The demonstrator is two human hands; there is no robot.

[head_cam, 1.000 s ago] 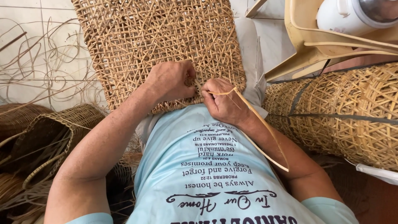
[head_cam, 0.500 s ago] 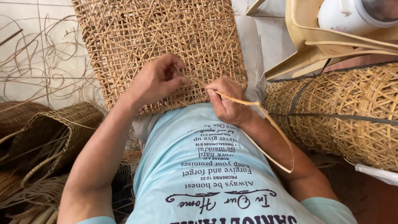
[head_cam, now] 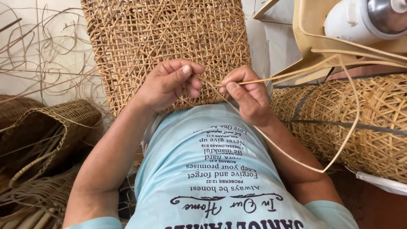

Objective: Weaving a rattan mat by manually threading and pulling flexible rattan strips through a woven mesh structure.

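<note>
Head view looks down over a light blue printed shirt (head_cam: pixel 220 178) onto a woven cane panel (head_cam: pixel 165 38) that stands propped against the person's chest, its open lattice rising toward the top of the frame. The left hand (head_cam: pixel 167 85) rests on the panel's lower edge with its fingers (head_cam: pixel 186 70) curled in against the weave, thumb pressed near the fingertips; whether they pinch a strand there cannot be told. The right hand (head_cam: pixel 248 99) sits just beside it, also at the lower edge, with thumb and forefinger pinched on a thin cane strip (head_cam: pixel 339 140). That strip runs from the pinch out to the right, and another stretch of it loops down past the right forearm and back up in a wide bend.

To the right lies a large woven basket (head_cam: pixel 364 123) on its side, with a white appliance (head_cam: pixel 360 19) above it. On the left, a smaller dark woven basket (head_cam: pixel 51 127) lies tipped over, and loose cane strands (head_cam: pixel 46 55) are scattered on the pale tiled floor (head_cam: pixel 17 85).
</note>
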